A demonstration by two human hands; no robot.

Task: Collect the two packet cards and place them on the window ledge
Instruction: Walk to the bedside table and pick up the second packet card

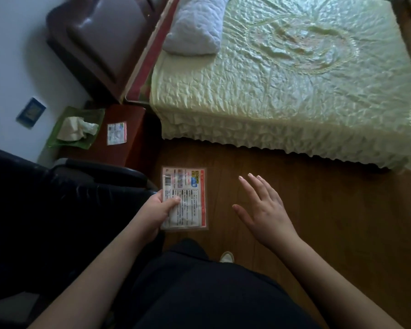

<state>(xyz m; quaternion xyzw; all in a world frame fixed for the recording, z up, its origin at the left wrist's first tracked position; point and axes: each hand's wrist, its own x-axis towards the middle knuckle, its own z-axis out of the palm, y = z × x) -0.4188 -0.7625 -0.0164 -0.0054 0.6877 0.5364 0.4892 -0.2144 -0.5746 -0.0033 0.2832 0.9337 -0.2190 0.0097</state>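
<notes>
My left hand grips a flat packet card by its lower left edge, thumb on top; the card is white with red borders, printed text and a barcode, held above the wooden floor. A second, smaller packet card lies flat on the dark red bedside table at the left. My right hand hovers to the right of the held card with its fingers spread and nothing in it. No window ledge is visible.
A bed with a pale green quilted cover and a white pillow fills the upper right. A green tissue pack sits on the bedside table. A black chair stands at the left. Wooden floor lies ahead.
</notes>
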